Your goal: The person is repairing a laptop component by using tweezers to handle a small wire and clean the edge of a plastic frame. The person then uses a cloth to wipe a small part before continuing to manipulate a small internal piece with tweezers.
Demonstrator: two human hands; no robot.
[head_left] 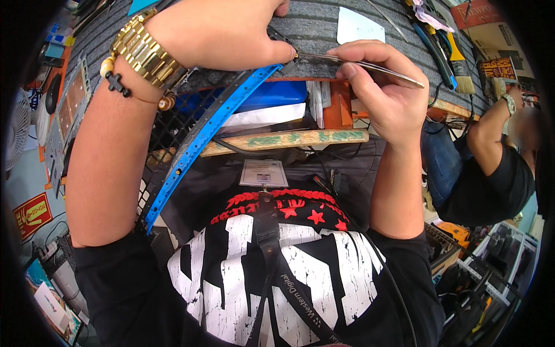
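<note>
Right of upper centre, my right hand (388,98) pinches tweezers (388,72); I'd guide them lightly. Whether my left hand (225,37) clamps anything, I can't tell.

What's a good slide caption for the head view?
Right hand holds a slim metal tool, its tip beside the left hand near the end of a blue strip.
</note>
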